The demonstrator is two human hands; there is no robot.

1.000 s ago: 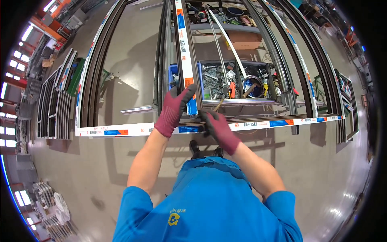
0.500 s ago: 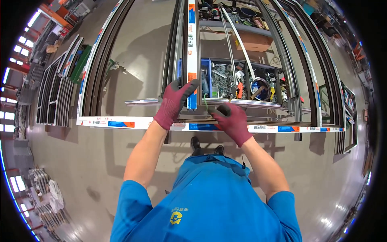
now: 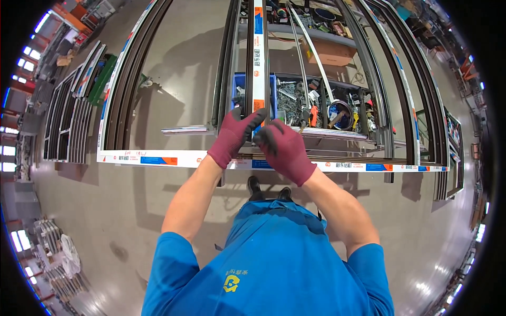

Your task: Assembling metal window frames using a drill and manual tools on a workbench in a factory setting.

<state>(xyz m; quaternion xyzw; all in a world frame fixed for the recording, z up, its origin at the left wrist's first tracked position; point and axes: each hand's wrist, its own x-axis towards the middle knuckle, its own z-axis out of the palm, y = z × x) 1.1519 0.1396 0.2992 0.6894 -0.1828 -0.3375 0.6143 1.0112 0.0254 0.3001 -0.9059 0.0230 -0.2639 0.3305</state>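
Note:
Both of my hands wear maroon gloves with black fingertips. My left hand [image 3: 233,136] is closed around the lower end of a dark metal bar [image 3: 258,68] faced with white, blue and orange film. Just right of that end, my right hand [image 3: 287,150] is closed with its fingers curled, its fingertips at the bar's end. Whatever it may hold is hidden by the glove. Beneath both hands runs the near rail [image 3: 342,167] of a large window frame, dark with printed white film along its front. The bar's end hangs close to this rail.
Beyond the rail, a dark tray [image 3: 295,97] holds screws, small parts and tools, with a blue bin [image 3: 240,87] at its left. A cardboard box [image 3: 332,52] sits under a cluttered shelf farther back. Stacked frames [image 3: 66,121] stand at the left.
My right hand has moved left and slightly up to the bar's end, its fingers curling tighter. The bar and my left hand have shifted slightly right.

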